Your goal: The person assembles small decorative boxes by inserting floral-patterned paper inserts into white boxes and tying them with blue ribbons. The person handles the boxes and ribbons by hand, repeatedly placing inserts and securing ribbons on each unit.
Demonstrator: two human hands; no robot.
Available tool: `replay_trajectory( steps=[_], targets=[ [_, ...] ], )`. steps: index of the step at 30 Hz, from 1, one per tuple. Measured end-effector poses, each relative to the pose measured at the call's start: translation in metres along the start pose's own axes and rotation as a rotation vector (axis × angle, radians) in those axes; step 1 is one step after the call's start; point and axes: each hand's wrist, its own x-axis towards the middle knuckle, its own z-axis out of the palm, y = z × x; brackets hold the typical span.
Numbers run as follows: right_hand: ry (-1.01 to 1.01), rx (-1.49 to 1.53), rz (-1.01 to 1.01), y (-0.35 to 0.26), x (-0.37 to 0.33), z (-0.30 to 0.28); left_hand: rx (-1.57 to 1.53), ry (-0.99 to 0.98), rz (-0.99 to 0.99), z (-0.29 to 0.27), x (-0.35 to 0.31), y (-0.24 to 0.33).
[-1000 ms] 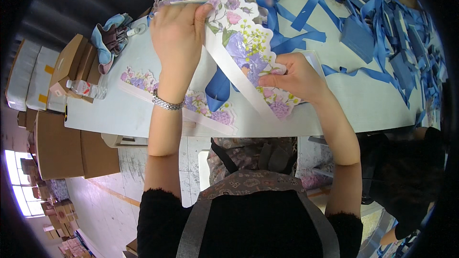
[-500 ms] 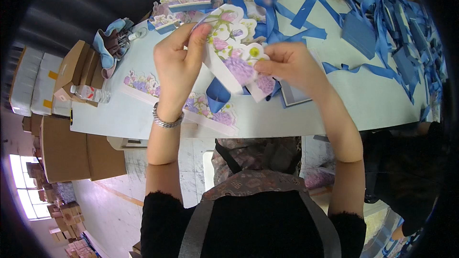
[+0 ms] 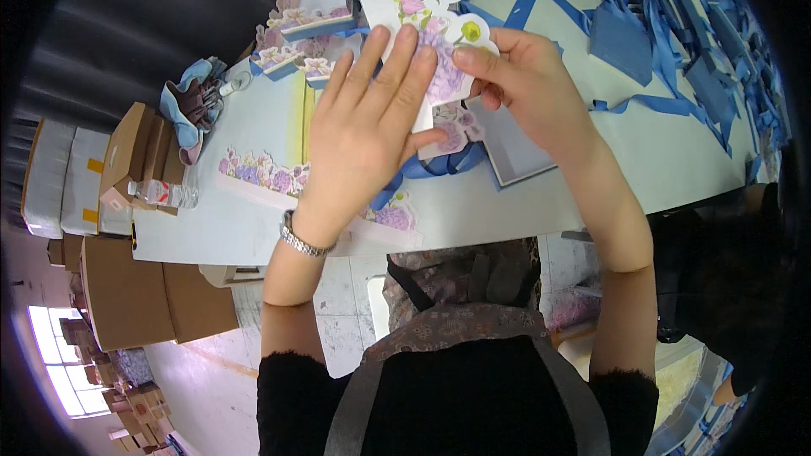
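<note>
While our right hand (image 3: 534,89) pinches the scalloped, floral-printed white card strip (image 3: 427,15) by its right edge above the white, smooth tabletop (image 3: 650,148), our left hand (image 3: 361,131) lies across its plain border, fingers extended, seemingly to steady it.

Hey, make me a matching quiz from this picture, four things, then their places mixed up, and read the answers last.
Things
1. scalloped floral cutout
2. clear plastic bottle
3. silver wristband
4. heaped blue boxes

Places
A. around the left wrist
B. at the table's right end
C. pinched by the right hand
D. lying near the table's left end

Pairs: 1-C, 2-D, 3-A, 4-B
</note>
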Motion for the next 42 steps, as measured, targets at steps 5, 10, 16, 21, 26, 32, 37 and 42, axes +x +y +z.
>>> replay_trajectory(
  steps=[5, 10, 16, 21, 26, 32, 37, 42],
  targets=[
    [-0.039, 0.095, -0.007, 0.007, -0.01, -0.006, -0.201, -0.129, 0.027, -0.024, 0.012, 0.006],
    [-0.109, 0.211, 0.01, 0.003, -0.013, -0.003, 0.043, 0.029, 0.143, -0.027, 0.014, 0.006],
    [-0.356, 0.512, 0.433, -0.001, -0.011, -0.049, -0.081, 0.225, 0.434, -0.032, 0.008, 0.032],
    [-0.3, 0.417, 0.373, -0.005, 0.029, -0.062, -0.271, 0.198, 0.521, -0.019, 0.025, 0.085],
    [-0.032, -0.695, -0.288, -0.111, -0.027, -0.104, -0.724, -0.002, 0.418, 0.047, -0.005, 0.102],
    [-0.376, -1.513, -0.032, -0.045, -0.099, -0.174, -0.702, -0.449, -0.1, 0.113, -0.057, 0.081],
    [-0.406, -1.544, -0.15, -0.044, -0.135, -0.122, -1.649, 0.136, -1.2, 0.117, -0.068, 0.027],
    [-0.48, -1.664, -0.247, -0.061, -0.123, -0.083, -1.026, -0.539, -0.77, 0.077, -0.003, 0.015]
  ],
)
